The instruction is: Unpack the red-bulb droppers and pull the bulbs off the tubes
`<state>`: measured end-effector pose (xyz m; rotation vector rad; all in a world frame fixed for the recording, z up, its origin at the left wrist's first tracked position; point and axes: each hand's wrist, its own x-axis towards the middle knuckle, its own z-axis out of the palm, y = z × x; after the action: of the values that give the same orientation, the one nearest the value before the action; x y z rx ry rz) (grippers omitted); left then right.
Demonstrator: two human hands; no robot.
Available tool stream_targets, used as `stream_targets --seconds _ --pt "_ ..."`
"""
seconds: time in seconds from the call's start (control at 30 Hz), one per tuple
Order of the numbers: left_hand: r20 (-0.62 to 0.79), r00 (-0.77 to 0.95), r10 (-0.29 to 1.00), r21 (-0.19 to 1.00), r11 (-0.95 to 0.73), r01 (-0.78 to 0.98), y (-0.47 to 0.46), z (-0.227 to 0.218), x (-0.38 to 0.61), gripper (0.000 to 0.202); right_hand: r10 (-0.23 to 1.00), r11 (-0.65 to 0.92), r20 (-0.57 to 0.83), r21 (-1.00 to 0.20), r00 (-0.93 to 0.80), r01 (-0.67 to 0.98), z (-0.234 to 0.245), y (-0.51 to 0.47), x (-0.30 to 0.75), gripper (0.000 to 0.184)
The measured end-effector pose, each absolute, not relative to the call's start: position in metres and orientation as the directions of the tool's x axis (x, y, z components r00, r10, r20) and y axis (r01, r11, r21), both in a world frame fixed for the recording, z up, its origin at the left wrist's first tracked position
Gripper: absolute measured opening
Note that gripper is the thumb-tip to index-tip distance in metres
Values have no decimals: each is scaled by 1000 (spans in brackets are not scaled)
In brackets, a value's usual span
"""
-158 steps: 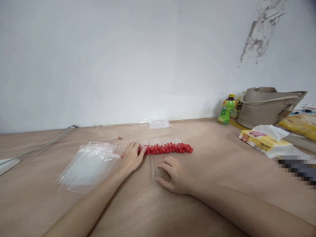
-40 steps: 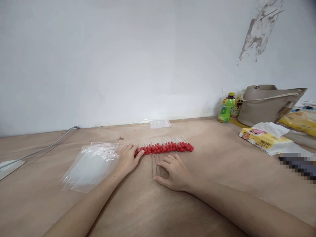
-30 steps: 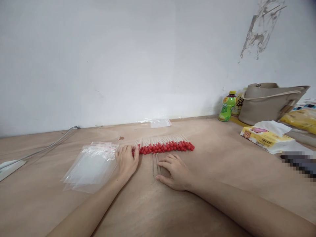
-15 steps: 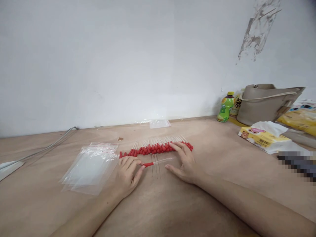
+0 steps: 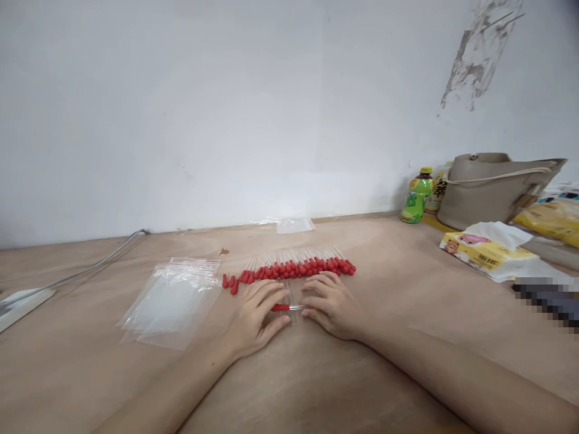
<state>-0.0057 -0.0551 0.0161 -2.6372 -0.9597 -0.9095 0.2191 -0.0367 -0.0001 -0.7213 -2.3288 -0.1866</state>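
A glass dropper with a red rubber bulb (image 5: 281, 307) lies crosswise between my two hands. My left hand (image 5: 256, 313) is curved around the bulb end, thumb and fingers apart with the bulb showing in the gap. The fingers and thumb of my right hand (image 5: 332, 307) close on the clear tube, hiding its far end. Beneath the dropper, a few thin glass tubes (image 5: 292, 292) lie on the table, partly covered by the hands. Just beyond them is a long row of red-bulbed droppers (image 5: 307, 266), their tubes pointing toward the wall.
Clear zip bags (image 5: 167, 304) are stacked on the left of the brown table. Another bag (image 5: 295, 226) lies by the wall. A grey cable (image 5: 113, 250) runs at far left. To the right stand a green bottle (image 5: 417, 196), a grey bag (image 5: 484, 193) and a tissue pack (image 5: 488, 253).
The dropper has shifted slightly right and turned nearly level. My left hand has moved right and loosened around the bulb. My right hand has drawn its fingers in onto the tube.
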Motion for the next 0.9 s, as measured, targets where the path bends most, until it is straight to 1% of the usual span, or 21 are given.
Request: stream_targets --seconds 0.13,0.33,0.57,0.73,0.9 --pt "638 631 441 23 -830 557 -47 8 -1 16 438 854 643 -79 -628 514 1 -37 218 18" --pt "680 614 402 13 -843 538 -47 5 0 18 441 874 630 -139 -640 466 1 -37 213 22" --pt "655 653 380 -39 -846 531 -48 5 2 20 393 905 669 -157 -631 396 -9 -32 209 18" --pt "630 688 359 -68 -858 510 -52 9 1 13 337 933 689 -152 -641 328 -12 -33 207 17" --pt "591 711 382 -55 -860 508 -56 13 -1 15 278 952 690 -107 -668 286 -8 -37 207 17"
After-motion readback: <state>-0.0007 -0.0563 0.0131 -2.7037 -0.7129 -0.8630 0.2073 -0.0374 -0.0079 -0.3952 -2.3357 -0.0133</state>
